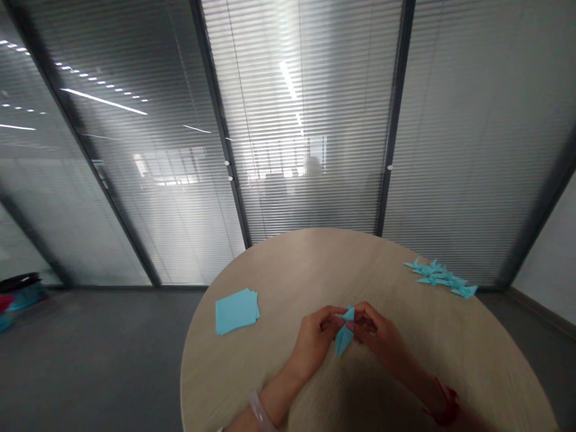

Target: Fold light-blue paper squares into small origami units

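A small folded piece of light-blue paper [343, 341] is held between both hands, just above the near middle of the round table. My left hand [317, 330] pinches it from the left, with thumb and forefinger at its upper part. From the right, the fingers of my right hand [372, 327] close on the same piece. One pointed flap sticks up between the fingertips and a longer one hangs down toward me. The fingers cover its middle folds.
The wooden round table [324, 258] bears a stack of light-blue paper sheets [236, 312] at the left and several folded light-blue paper cranes [438, 277] near the right edge. Glass panels with blinds [310, 120] stand behind. On the floor far left is a dark-rimmed bin [22, 294].
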`<state>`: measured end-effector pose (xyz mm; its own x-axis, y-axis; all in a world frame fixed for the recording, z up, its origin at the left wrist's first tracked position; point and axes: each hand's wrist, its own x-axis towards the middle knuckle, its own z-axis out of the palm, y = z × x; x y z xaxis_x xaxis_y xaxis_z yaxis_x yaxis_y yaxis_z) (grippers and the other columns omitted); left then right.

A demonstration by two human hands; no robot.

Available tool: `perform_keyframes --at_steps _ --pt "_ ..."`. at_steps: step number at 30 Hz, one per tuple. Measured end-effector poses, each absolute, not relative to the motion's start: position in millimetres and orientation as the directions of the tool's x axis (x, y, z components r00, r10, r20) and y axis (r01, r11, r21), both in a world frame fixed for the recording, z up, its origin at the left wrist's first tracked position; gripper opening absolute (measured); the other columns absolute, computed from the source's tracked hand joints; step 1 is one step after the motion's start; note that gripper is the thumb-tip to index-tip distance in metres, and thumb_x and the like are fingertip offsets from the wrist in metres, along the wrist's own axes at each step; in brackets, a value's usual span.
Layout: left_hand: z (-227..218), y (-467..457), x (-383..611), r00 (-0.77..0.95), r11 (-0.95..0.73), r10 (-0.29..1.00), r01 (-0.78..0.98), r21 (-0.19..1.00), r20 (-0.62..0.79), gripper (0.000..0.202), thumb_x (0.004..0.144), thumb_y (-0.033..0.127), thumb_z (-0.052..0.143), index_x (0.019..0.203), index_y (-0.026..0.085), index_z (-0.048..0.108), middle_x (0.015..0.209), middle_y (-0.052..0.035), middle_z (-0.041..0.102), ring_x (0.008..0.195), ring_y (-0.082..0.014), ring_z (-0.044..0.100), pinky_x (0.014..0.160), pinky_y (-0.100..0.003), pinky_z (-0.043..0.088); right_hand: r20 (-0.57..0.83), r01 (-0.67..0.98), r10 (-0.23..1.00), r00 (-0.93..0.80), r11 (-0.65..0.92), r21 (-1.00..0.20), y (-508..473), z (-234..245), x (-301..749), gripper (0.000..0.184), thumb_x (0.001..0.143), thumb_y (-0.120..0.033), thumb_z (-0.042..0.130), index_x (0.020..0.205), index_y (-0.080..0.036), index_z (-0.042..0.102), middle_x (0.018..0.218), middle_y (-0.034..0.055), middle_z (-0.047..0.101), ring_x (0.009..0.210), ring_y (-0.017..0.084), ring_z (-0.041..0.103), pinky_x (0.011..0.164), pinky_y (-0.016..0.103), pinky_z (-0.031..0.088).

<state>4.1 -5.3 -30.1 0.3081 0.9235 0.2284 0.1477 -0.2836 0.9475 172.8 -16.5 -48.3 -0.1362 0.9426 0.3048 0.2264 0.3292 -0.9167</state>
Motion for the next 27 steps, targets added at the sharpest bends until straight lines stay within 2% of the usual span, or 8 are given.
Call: perform_keyframes --at_steps 5,9,20,27 --pt "-30.0 -5.2 4.9 0.330 -0.238 0.921 0.052 0.970 0.208 0.033 0.080 0.026 0.059 0.110 0.016 0.066 0.075 -0.0041 0.070 0.065 -0.0139 0.059 0.061 -0.023 0.044 0.294 0.161 0.952 -0.089 0.305 -0.939 -15.0 -51.0 173.3 0.029 0.081 -0.045 0.062 0.095 -0.023 0.050 0.078 0.0002 0.062 0.062 0.016 0.060 0.056 0.026 0.046" --pt "-28.0 -5.4 5.2 0.335 -0.230 0.920 0.040 0.972 0.204 0.034 0.079 0.025 0.060 0.112 0.016 0.065 0.070 -0.0024 0.067 0.062 -0.0129 0.058 0.060 -0.023 0.043 0.295 0.148 0.953 -0.070 0.302 -0.942 -14.1 -52.7 174.2 0.031 0.081 -0.046 0.062 0.097 -0.023 0.048 0.078 0.0004 0.062 0.064 0.017 0.061 0.057 0.027 0.048" --pt "-27.6 -4.9 3.7 0.301 -0.239 0.932 0.087 0.967 0.203 0.040 0.074 0.021 0.065 0.114 0.016 0.062 0.070 -0.0020 0.067 0.062 -0.0137 0.058 0.059 -0.023 0.041 0.265 0.150 0.964 -0.026 0.266 -0.952 -13.5 -52.0 174.0 0.034 0.079 -0.050 0.062 0.095 -0.022 0.052 0.083 0.0037 0.063 0.068 0.018 0.063 0.056 0.026 0.049" --pt "-21.7 -8.0 3.9 0.267 -0.237 0.941 0.076 0.969 0.210 0.037 0.074 0.023 0.065 0.110 0.016 0.064 0.074 -0.0043 0.072 0.067 -0.0163 0.063 0.062 -0.024 0.043 0.285 0.219 0.948 -0.143 0.311 -0.925 -15.8 -47.8 176.0 0.028 0.084 -0.048 0.056 0.082 -0.020 0.057 0.068 0.0001 0.061 0.058 0.015 0.058 0.054 0.024 0.045"
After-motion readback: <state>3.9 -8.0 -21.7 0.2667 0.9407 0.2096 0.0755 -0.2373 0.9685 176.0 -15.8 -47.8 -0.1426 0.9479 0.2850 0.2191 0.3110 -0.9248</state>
